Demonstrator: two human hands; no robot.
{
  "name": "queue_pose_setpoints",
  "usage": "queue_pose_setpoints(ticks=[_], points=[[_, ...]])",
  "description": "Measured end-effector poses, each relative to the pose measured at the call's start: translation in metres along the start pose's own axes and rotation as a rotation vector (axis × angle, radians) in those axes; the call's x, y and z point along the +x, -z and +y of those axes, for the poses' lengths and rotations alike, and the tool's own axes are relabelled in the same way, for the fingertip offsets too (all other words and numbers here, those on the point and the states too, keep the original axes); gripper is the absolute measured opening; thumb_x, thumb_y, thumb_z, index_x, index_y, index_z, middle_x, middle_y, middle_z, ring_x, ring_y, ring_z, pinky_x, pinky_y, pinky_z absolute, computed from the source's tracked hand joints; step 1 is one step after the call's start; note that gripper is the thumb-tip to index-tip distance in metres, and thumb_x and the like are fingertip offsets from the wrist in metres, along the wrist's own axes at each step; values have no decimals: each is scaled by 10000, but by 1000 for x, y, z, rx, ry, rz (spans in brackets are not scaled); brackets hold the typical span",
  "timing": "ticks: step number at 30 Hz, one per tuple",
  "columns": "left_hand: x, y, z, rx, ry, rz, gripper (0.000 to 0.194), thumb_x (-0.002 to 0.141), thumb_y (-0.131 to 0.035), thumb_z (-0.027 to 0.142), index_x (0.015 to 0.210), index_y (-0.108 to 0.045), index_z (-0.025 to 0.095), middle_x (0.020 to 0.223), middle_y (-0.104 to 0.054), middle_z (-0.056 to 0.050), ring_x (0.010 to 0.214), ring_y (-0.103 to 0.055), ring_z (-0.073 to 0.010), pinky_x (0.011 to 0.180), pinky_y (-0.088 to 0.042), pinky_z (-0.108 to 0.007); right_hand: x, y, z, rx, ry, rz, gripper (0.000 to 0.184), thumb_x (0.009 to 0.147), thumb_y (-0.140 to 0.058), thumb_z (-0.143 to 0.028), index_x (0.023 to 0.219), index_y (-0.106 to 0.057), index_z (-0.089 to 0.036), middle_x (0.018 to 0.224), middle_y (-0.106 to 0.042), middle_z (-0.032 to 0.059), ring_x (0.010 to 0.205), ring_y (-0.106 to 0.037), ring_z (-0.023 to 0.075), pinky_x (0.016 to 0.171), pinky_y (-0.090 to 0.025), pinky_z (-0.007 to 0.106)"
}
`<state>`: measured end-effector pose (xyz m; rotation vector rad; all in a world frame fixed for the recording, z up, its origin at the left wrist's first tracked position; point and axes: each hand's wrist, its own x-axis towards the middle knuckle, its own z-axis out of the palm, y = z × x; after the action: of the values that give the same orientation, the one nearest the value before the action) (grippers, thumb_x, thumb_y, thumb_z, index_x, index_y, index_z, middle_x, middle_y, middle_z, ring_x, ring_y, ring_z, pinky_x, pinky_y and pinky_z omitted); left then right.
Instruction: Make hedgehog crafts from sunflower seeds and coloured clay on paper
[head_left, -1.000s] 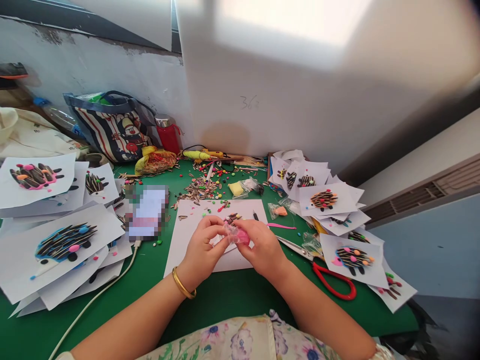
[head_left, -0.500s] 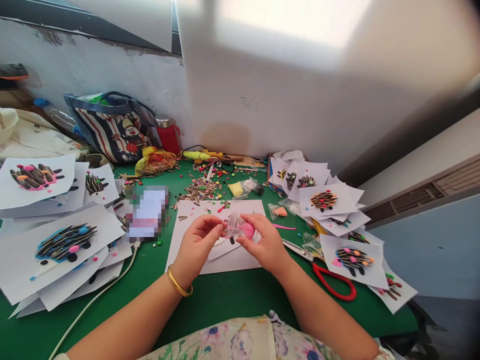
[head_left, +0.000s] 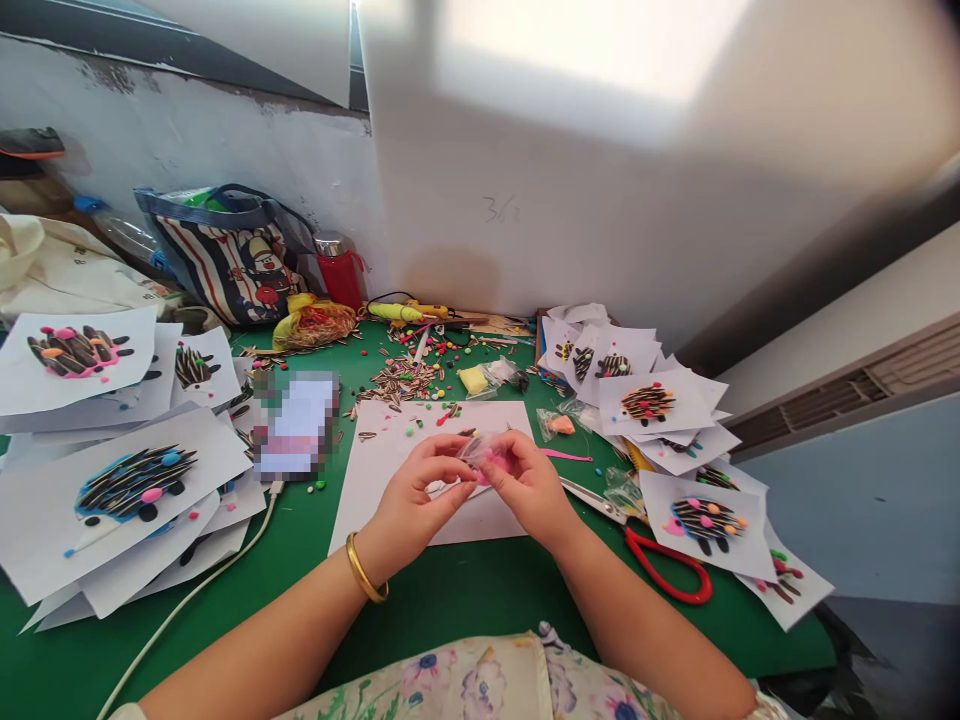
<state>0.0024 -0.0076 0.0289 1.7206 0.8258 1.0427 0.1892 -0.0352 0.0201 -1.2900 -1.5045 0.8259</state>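
Between my hands, above a white sheet of paper (head_left: 367, 500), is a small clear plastic bag (head_left: 472, 450) with bright pink modelling clay (head_left: 499, 460) in it. My right hand (head_left: 529, 490) grips the clay end of the bag, thumb on the near side. My left hand (head_left: 420, 490), a gold bangle on its wrist, is closed with its fingertips at the loose end of the bag. Fingers partly cover both bag and clay. Under the hands, a smaller piece of white paper is mostly hidden.
Stacks of hedgehog pictures stand on the left (head_left: 135, 490) and right (head_left: 705, 510). Red-handled scissors (head_left: 667, 570) lie by my right forearm. A phone (head_left: 300, 425) with a cable is left of the paper. Seeds (head_left: 405, 380), clay balls and a yellow clay pack (head_left: 474, 380) lie behind.
My left hand has moved slightly right, closer to my right hand. The bag is now bunched up and more covered by fingers. My right thumb has shifted up over the clay.
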Motion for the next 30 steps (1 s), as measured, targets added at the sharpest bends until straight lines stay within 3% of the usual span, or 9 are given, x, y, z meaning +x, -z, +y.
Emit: queue_pose_setpoints(ticks=[3,6,10,14,18,23,27,30], points=[[1,2,-3,73,-24,57,78,857,-653,246,844,-720,209,1008,-686,-85,1007,-638,-218,898,-524,-372,0,2,-2,-12,18,-39,214,888,-637,-406,829,-591,-205,804,-596,11,768,-570,163,738,-479,310],[3,4,-5,111,-28,64,80,868,-639,238,843,-705,202,897,-707,-67,893,-651,-200,855,-527,-362,2,4,0,61,29,-67,215,908,-606,-420,881,-635,-209,880,-632,36,847,-604,181,779,-490,323],[2,4,-3,103,-42,32,83,859,-643,229,823,-712,200,888,-712,-63,883,-655,-198,861,-524,-353,3,5,1,113,18,-56,231,895,-619,-415,1026,-681,-236,997,-654,55,892,-621,190,795,-508,330],[3,6,1,41,-5,57,95,854,-655,255,814,-718,197,880,-706,-71,873,-655,-203,841,-530,-349,2,6,0,112,-65,-28,190,868,-648,-408,883,-696,-224,876,-677,39,808,-622,181,732,-502,318],[3,6,1,-63,46,71,102,844,-672,276,820,-724,192,1000,-687,-97,986,-647,-221,889,-525,-355,3,7,1,163,-110,45,200,864,-640,-410,873,-667,-212,807,-651,20,697,-576,146,637,-473,277],[0,-1,-3,-13,55,-50,88,827,-679,253,803,-741,195,1035,-680,-100,1019,-644,-226,913,-515,-364,1,2,0,114,-29,41,142,874,-625,-353,873,-641,-212,832,-618,15,717,-558,142,662,-460,276],[-1,-2,-5,109,22,-21,107,850,-654,237,824,-749,196,944,-695,-87,944,-653,-209,907,-512,-368,0,1,-3,57,38,4,57,846,-646,-255,814,-624,-213,815,-585,1,755,-548,143,705,-449,279],[-1,-2,-4,154,-32,-9,96,849,-656,217,831,-747,193,936,-697,-81,932,-654,-200,903,-513,-355,1,3,-4,83,72,-13,119,851,-630,-232,743,-586,-208,764,-559,-8,735,-528,139,705,-433,282]])
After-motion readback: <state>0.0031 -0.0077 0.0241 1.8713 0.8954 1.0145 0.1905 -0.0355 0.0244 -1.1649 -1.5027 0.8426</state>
